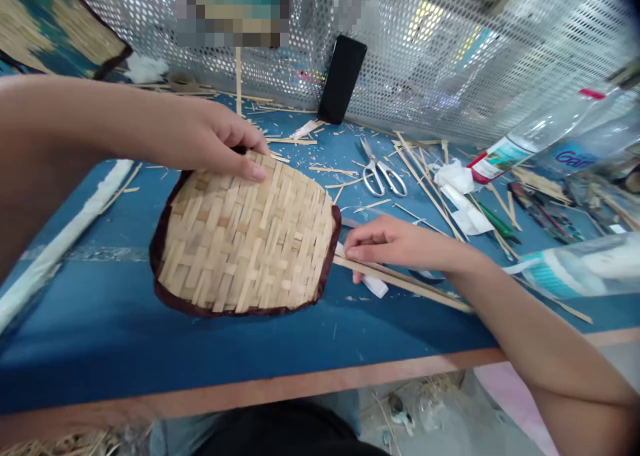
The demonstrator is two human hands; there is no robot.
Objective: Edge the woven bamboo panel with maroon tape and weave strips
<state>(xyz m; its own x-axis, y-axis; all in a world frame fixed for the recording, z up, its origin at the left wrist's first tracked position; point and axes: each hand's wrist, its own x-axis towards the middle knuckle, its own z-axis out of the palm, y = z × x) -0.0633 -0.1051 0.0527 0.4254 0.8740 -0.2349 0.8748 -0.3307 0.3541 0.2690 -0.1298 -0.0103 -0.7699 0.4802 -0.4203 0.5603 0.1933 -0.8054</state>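
A woven bamboo fan [245,243] with a dark maroon edging lies flat on the blue table [125,349]. My left hand [215,139] rests on the fan's far edge, fingers curled and pressing down on the weave. My right hand [395,243] is at the fan's right edge, fingers closed on the thin bamboo handle strips [410,284] that run out to the right. A small white piece [374,285] lies under those strips by my right fingers.
Scissors [383,171] lie behind my right hand among scattered bamboo slivers [425,176]. A black phone [343,79] leans on the perforated metal wall [450,63]. Plastic bottles [525,146], white scraps [457,186] and pens [495,221] crowd the right side. A white strip [65,239] lies left.
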